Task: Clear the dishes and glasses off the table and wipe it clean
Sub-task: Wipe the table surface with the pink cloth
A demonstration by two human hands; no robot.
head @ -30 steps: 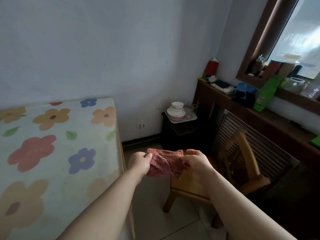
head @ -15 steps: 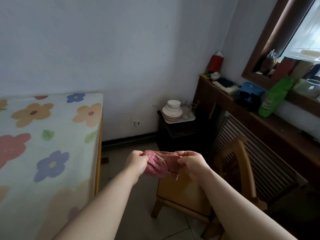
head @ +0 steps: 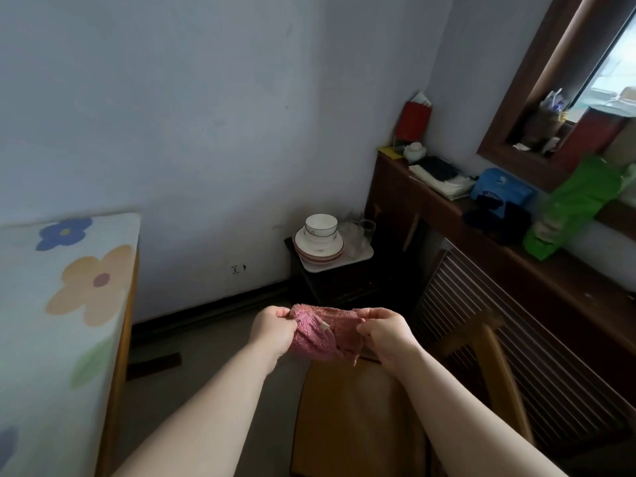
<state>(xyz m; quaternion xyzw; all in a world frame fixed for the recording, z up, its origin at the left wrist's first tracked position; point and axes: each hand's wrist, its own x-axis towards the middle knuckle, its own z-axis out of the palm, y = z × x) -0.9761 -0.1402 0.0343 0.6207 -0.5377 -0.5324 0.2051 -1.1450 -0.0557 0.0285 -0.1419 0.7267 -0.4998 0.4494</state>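
Observation:
A pink terry cloth (head: 318, 333) hangs stretched between both hands above the wooden chair. My left hand (head: 273, 330) pinches its left edge and my right hand (head: 387, 333) grips its right edge. The table (head: 65, 304), covered with a flowered cloth, stands at the left, away from both hands. Stacked plates with a white bowl (head: 320, 237) on top and a few clear glasses (head: 359, 234) sit on a white tray (head: 364, 254) on a low dark stand by the far wall.
A wooden chair (head: 361, 418) stands right below my hands. A dark sideboard (head: 516, 270) runs along the right wall with a blue pack (head: 500, 189), a green bag (head: 574, 208) and a red box (head: 413, 120). Bare floor (head: 213, 346) lies between table and chair.
My view has swung to the right, so the table slid to the left edge and the chair came under my hands. Both hands keep hold of the pink cloth.

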